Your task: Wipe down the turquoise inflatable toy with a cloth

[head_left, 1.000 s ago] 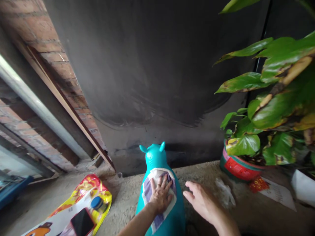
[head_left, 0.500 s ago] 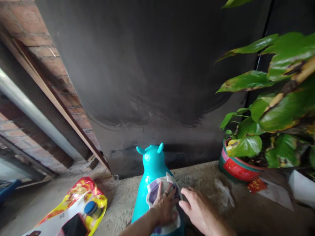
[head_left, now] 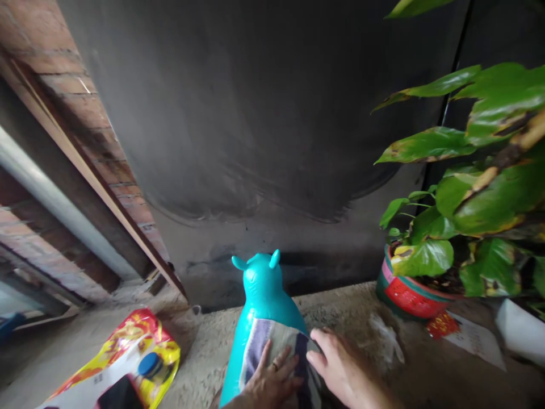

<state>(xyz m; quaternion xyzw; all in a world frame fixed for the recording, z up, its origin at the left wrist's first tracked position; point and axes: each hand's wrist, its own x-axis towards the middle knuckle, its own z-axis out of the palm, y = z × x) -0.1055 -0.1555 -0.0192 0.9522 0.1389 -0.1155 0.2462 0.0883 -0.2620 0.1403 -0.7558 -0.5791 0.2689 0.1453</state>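
A turquoise inflatable animal toy with two small ears stands upright, its back towards me. A grey, purple and white striped cloth is spread over its back. Flat on the cloth lies my left hand, fingers spread, a ring on one of them. At the cloth's right edge is my right hand, thumb and forefinger apart, against or close beside the toy's side; its other fingers are mostly hidden.
Behind the toy rises a dark, smudged panel. A potted plant with broad leaves stands right, near crumpled clear plastic. Left on the concrete lie a red-yellow bag, a blue-capped bottle and a phone.
The cloth now lies smoother and wider across the toy's back, its folded upper corner flattened. My left hand has slid slightly lower and left; my right hand remains beside the cloth.
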